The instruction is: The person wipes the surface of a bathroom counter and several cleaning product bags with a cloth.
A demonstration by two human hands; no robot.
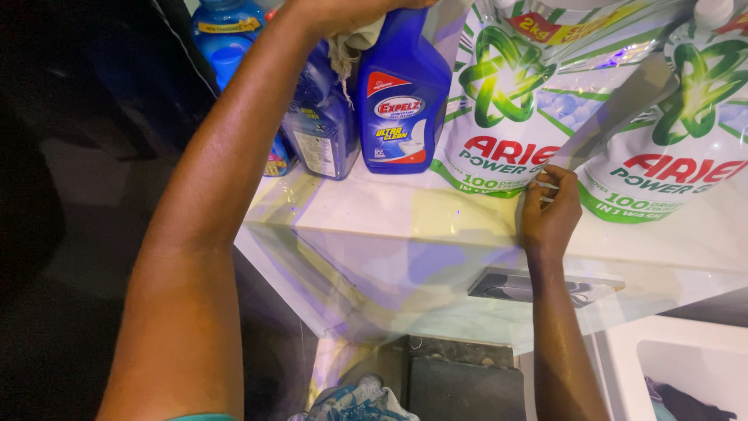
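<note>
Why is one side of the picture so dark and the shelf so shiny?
Head view: the left side falls into deep shadow, nearly black; the glossy white marble-look shelf mirrors purple and yellow patches; glare whitens the big green-and-white detergent pouch; the blue plastic cleaner bottle is sharp; the left hand is cut off by the top edge; the right hand is clear.

From my view, a row of containers stands along the shelf [405, 214]. At the far left sits a bottle [226, 35], set back behind a jug [319, 129]; just right of the jug, touching it, stands the cleaner bottle [401, 101]. Right of that stands the first pouch [514, 101], and the second pouch [686, 132] stands at the far right. My left hand [343, 15] is on top of the cleaner bottle with a cloth [351, 43] under it. My right hand [549, 214] rests at the shelf's front edge, between the two pouches. Below the shelf lies a bin [678, 374].
</note>
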